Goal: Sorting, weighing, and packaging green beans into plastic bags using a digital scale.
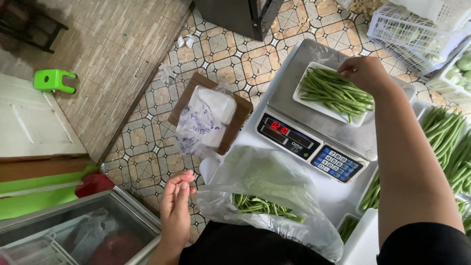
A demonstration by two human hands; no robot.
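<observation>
Your right hand (365, 73) reached over the far end of the white tray (305, 98) on the scale (324, 127), its grip curled down onto the green beans (333, 91). The fingertips were hidden behind the knuckles, so you could not tell whether the grip was closed on any beans or only touching them. The tray's far edge was covered by that hand too. The beans lay lengthwise in the tray, and the tray sat on the scale's steel plate, with the lit display and keypad facing you.

Your left hand (175, 208) hung over the floor just left of the counter (338, 196), grip loosely open and holding nothing, fingers close together. Your forearm was cut off by the lower edge.

Just in front of you lay a clear plastic bag (270, 191) with more beans (262, 205) inside; the film was cloudy and crumpled, so only one bunch of them showed clearly. Right of the scale, loose beans (446, 137) filled a white bin, partly hidden by your right arm and cut off at the frame's edge. Stacked white crates (417, 29) at the top right held pale green produce too small to make out.

On a brown board (240, 110) left of the scale sat a bundle of white trays in a printed bag (203, 122). A green stool (54, 80) stood on the floor, well apart. At lower left, a glass-topped chest (83, 230) held wrapped goods blurred by reflections.
</observation>
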